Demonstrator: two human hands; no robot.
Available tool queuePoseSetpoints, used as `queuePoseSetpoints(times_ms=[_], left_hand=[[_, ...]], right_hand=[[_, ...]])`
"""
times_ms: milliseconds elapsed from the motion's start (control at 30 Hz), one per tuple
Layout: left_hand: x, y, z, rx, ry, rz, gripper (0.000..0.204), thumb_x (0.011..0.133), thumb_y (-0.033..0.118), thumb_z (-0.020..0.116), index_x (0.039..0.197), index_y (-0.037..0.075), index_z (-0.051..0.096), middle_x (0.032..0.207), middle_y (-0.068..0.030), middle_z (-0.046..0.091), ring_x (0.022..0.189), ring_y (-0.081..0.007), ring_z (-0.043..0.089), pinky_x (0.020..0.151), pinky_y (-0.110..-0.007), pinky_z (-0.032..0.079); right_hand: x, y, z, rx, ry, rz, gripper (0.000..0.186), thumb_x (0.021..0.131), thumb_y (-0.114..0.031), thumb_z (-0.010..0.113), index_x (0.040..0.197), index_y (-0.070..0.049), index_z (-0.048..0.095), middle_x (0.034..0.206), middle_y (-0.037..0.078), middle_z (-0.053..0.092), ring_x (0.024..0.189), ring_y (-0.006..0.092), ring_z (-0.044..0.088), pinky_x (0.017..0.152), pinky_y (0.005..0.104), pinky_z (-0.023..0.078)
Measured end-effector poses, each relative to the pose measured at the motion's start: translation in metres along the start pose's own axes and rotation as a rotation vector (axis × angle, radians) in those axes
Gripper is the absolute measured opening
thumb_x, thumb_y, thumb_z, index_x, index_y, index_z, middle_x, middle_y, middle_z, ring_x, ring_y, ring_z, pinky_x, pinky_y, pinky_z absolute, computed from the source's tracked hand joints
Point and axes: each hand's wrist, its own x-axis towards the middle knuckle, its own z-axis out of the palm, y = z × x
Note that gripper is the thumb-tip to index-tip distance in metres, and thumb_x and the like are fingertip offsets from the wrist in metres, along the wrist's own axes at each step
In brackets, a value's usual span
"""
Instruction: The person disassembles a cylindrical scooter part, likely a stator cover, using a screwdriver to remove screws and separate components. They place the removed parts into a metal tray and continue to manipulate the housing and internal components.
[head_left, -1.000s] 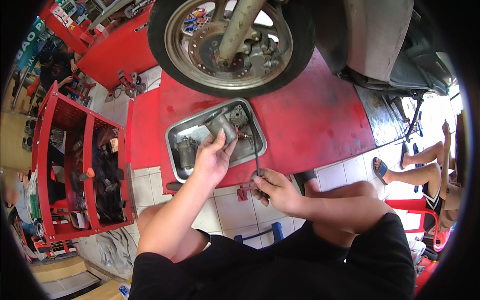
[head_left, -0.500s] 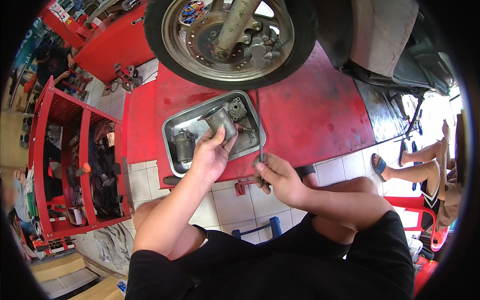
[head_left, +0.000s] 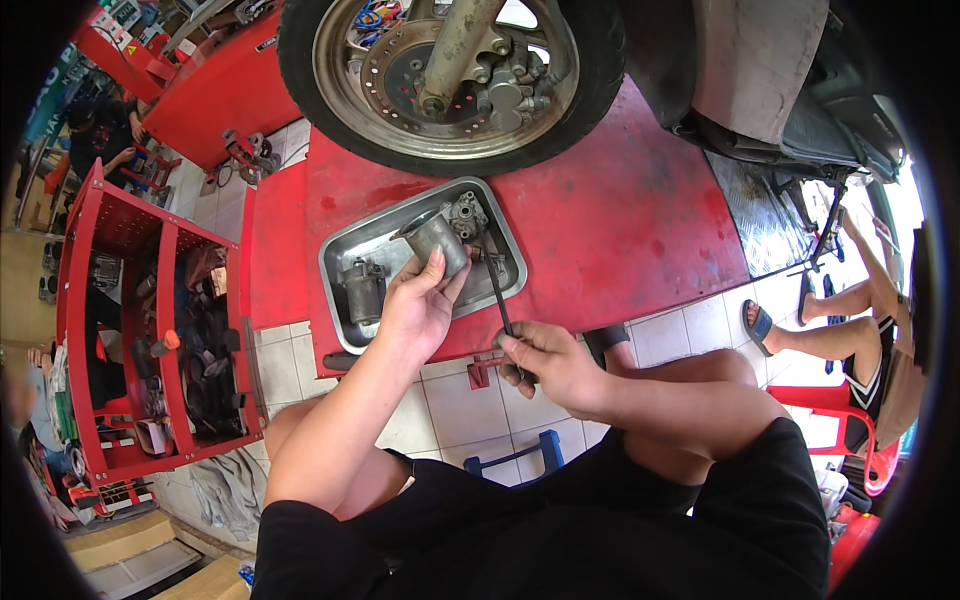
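My left hand (head_left: 418,312) is wrapped round the lower end of a hollow grey metal cylinder (head_left: 432,240), tilted with its open mouth up and to the left. It hangs over a shallow steel tray (head_left: 329,300). In my right hand (head_left: 555,368) is a thin dark metal rod (head_left: 502,302), its lower end hidden by my fingers. The rod slants up and left across the tray's right side, apart from the cylinder. Inside the tray lie a cylindrical motor-like part (head_left: 363,290) on the left and a cast metal piece (head_left: 466,215) at the far right.
The tray rests on a red lift table (head_left: 620,230). A motorcycle front wheel (head_left: 450,160) stands beyond it. A black handle (head_left: 342,361) juts from the table's near edge. At left is a red tool cart (head_left: 170,300); at right, a seated person's legs (head_left: 815,340).
The rod has swung from nearly upright to leaning left, its tip now over the tray. My right hand has shifted slightly left and down. The left hand still grips the cylinder.
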Motion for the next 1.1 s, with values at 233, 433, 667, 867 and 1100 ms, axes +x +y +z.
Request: queuePoseSetpoints(times_ms=[233, 433, 667, 867, 1100], left_hand=[[-0.001, 0.000, 0.000, 0.026, -0.002, -0.009, 0.035, 0.091, 0.020, 0.067, 0.118, -0.001, 0.059, 0.116, -0.0107, 0.065, 0.118, -0.0236, 0.059, 0.113, -0.037, 0.041], [0.000, -0.003, 0.001, 0.019, 0.015, 0.000, 0.032, 0.091, 0.019, 0.068, 0.117, 0.000, 0.060, 0.115, -0.0102, 0.066, 0.118, -0.0234, 0.059, 0.113, -0.038, 0.041], [-0.002, -0.003, 0.001, 0.004, 0.003, 0.009, 0.029, 0.092, 0.016, 0.067, 0.115, 0.000, 0.060, 0.114, -0.0112, 0.066, 0.117, -0.0237, 0.059, 0.114, -0.040, 0.039], [-0.001, -0.003, 0.002, -0.013, 0.002, 0.006, 0.030, 0.092, 0.016, 0.066, 0.116, -0.001, 0.059, 0.114, -0.0115, 0.065, 0.116, -0.0243, 0.059, 0.115, -0.040, 0.039], [-0.002, 0.000, 0.002, -0.001, -0.004, -0.005, 0.030, 0.093, 0.016, 0.065, 0.116, -0.001, 0.059, 0.114, -0.0113, 0.065, 0.116, -0.0237, 0.059, 0.113, -0.038, 0.040]], right_hand=[[-0.001, -0.038, -0.010, 0.024, 0.129, -0.140, 0.028, 0.105, -0.025, 0.045, 0.113, 0.001, 0.052, 0.079, 0.006, 0.056, 0.065, 0.0116, 0.050, 0.059, 0.0239, 0.041], [-0.005, -0.019, 0.000, -0.108, -0.084, -0.078, 0.026, 0.106, -0.025, 0.045, 0.104, 0.001, 0.052, 0.077, 0.004, 0.058, 0.065, 0.0095, 0.051, 0.057, 0.0240, 0.043], [-0.002, -0.015, -0.006, -0.067, -0.053, -0.108, 0.027, 0.105, -0.024, 0.045, 0.106, 0.001, 0.054, 0.076, 0.005, 0.058, 0.063, 0.0088, 0.050, 0.056, 0.0235, 0.042], [-0.002, -0.009, -0.003, -0.063, -0.019, -0.033, 0.027, 0.105, -0.024, 0.045, 0.102, 0.001, 0.055, 0.076, 0.005, 0.059, 0.062, 0.0090, 0.051, 0.055, 0.0232, 0.043], [0.001, -0.021, -0.006, -0.045, 0.033, -0.092, 0.029, 0.105, -0.023, 0.047, 0.113, 0.004, 0.053, 0.078, 0.006, 0.056, 0.065, 0.0109, 0.050, 0.060, 0.0247, 0.041]])
